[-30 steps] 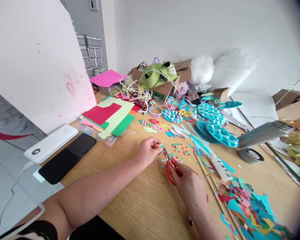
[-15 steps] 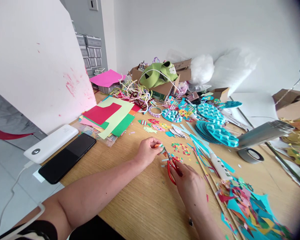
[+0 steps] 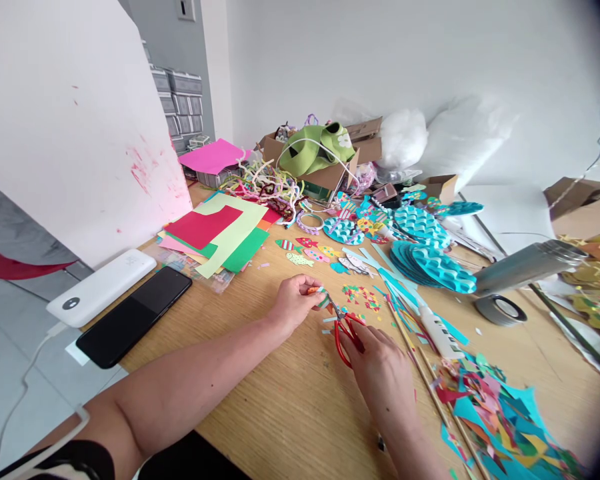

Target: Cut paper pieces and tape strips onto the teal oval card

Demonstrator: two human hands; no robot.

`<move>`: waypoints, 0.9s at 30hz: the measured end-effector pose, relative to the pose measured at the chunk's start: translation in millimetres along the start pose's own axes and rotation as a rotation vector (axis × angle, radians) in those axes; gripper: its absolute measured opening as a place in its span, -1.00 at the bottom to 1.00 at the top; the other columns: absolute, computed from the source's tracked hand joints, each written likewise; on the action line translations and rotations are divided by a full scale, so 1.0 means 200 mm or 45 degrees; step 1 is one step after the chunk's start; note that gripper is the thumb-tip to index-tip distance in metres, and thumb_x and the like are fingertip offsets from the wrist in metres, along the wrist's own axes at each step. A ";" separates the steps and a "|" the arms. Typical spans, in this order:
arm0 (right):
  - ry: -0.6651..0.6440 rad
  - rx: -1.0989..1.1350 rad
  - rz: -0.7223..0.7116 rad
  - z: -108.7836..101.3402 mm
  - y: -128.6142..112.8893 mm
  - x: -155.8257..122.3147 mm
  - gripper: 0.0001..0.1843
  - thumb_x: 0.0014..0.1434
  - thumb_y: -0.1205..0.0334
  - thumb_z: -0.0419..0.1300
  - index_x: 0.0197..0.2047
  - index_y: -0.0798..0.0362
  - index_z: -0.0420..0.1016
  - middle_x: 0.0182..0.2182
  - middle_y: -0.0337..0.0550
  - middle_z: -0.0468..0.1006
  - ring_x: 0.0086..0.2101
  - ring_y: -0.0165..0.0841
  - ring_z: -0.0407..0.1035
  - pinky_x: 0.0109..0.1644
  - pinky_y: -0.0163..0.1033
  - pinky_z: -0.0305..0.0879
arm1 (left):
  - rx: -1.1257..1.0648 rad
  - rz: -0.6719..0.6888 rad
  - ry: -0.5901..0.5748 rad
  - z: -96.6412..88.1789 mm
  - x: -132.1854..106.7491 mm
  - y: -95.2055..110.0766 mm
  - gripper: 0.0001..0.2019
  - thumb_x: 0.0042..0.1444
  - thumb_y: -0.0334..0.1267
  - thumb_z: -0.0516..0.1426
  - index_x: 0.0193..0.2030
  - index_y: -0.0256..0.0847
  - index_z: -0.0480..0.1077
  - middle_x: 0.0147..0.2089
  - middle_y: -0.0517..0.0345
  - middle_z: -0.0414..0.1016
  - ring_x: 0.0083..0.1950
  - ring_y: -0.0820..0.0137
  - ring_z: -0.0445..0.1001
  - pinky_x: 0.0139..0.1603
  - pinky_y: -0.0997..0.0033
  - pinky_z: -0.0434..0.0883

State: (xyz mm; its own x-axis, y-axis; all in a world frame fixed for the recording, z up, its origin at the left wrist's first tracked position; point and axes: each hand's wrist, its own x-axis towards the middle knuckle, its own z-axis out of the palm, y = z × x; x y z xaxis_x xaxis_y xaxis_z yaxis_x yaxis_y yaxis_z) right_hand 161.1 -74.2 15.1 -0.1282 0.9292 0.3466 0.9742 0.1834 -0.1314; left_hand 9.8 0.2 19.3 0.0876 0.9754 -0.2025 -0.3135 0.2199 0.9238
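Observation:
My left hand (image 3: 294, 301) is pinched shut on a small striped paper cutout (image 3: 321, 295) just above the wooden table (image 3: 290, 407). My right hand (image 3: 380, 370) grips red-handled scissors (image 3: 343, 331), fingers through the loops, with the blade tips at the cutout's edge. Tiny coloured paper snippets (image 3: 361, 296) lie scattered just beyond the scissors. A row of small finished paper fish (image 3: 307, 252) lies farther back.
A black phone (image 3: 135, 315) and white power bank (image 3: 101, 287) lie at left, by stacked coloured paper (image 3: 220, 233). Teal scalloped paper discs (image 3: 433, 263), wooden sticks (image 3: 423, 363), a glue tube (image 3: 439, 331), a tape roll (image 3: 500, 310), a metal flask (image 3: 530, 265) and a scrap pile (image 3: 500, 413) lie at right. Cardboard boxes (image 3: 330, 173) stand behind.
Almost nothing differs: both hands stay in place, the scissors shifting only slightly against the cutout. The view has barely moved.

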 end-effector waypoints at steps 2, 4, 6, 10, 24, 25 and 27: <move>0.003 -0.009 0.002 0.00 0.00 0.00 -0.61 0.29 0.04 -0.06 -0.30 0.04 0.52 -0.46 -0.12 0.55 -0.43 -0.31 0.41 -0.35 -0.27 0.17 | 0.003 0.010 -0.006 0.00 0.00 0.00 -0.85 -0.18 -0.52 0.22 -0.40 -0.32 0.40 -0.55 0.25 0.44 -0.56 0.56 0.39 -0.50 0.57 0.36; 0.004 -0.010 0.001 0.00 0.00 0.00 -0.61 0.29 0.04 -0.05 -0.31 0.04 0.52 -0.47 -0.13 0.54 -0.43 -0.32 0.41 -0.35 -0.27 0.16 | 0.016 0.024 -0.013 0.00 0.00 -0.01 -0.85 -0.18 -0.52 0.21 -0.40 -0.32 0.40 -0.56 0.25 0.44 -0.56 0.56 0.39 -0.49 0.57 0.36; 0.014 -0.003 0.000 0.00 0.00 0.01 -0.61 0.29 0.03 -0.05 -0.30 0.05 0.52 -0.47 -0.13 0.54 -0.43 -0.32 0.41 -0.35 -0.28 0.15 | 0.045 0.052 -0.016 -0.01 0.01 -0.01 -0.85 -0.18 -0.52 0.21 -0.40 -0.32 0.40 -0.56 0.25 0.43 -0.55 0.56 0.39 -0.49 0.57 0.36; 0.023 0.016 0.009 0.00 -0.01 0.01 -0.60 0.28 0.01 -0.04 -0.30 0.04 0.53 -0.50 -0.15 0.52 -0.46 -0.34 0.39 -0.38 -0.29 0.13 | 0.124 0.109 -0.021 -0.01 0.01 -0.03 -0.86 -0.17 -0.52 0.19 -0.40 -0.31 0.40 -0.54 0.24 0.44 -0.54 0.54 0.40 -0.49 0.57 0.36; 0.024 -0.049 -0.045 0.00 0.00 0.01 -0.62 0.29 0.05 -0.04 -0.28 0.04 0.54 -0.45 -0.11 0.56 -0.42 -0.32 0.41 -0.32 -0.27 0.14 | 0.093 0.107 -0.009 0.00 0.01 -0.03 -0.86 -0.18 -0.53 0.19 -0.41 -0.30 0.40 -0.55 0.24 0.44 -0.54 0.56 0.40 -0.49 0.59 0.37; 0.030 -0.050 -0.043 0.00 -0.01 0.01 -0.62 0.29 0.05 -0.04 -0.28 0.04 0.54 -0.46 -0.11 0.56 -0.42 -0.32 0.41 -0.33 -0.27 0.14 | 0.089 0.105 -0.009 0.00 0.01 -0.02 -0.86 -0.18 -0.53 0.18 -0.42 -0.30 0.40 -0.55 0.24 0.44 -0.55 0.56 0.39 -0.50 0.60 0.36; 0.039 -0.046 -0.035 -0.01 -0.01 0.01 -0.61 0.29 0.04 -0.04 -0.27 0.05 0.54 -0.47 -0.12 0.55 -0.43 -0.33 0.41 -0.33 -0.27 0.14 | 0.079 0.098 -0.007 0.00 0.00 -0.02 -0.86 -0.18 -0.53 0.18 -0.41 -0.30 0.40 -0.56 0.25 0.43 -0.55 0.56 0.39 -0.51 0.61 0.36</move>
State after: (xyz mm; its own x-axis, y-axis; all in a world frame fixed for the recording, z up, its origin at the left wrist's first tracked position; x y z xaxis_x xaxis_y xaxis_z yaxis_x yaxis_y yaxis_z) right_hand 159.4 -73.7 17.1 -0.1495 0.9137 0.3779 0.9766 0.1961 -0.0879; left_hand 10.3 0.1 15.6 0.0709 0.9892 -0.1285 -0.2606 0.1427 0.9549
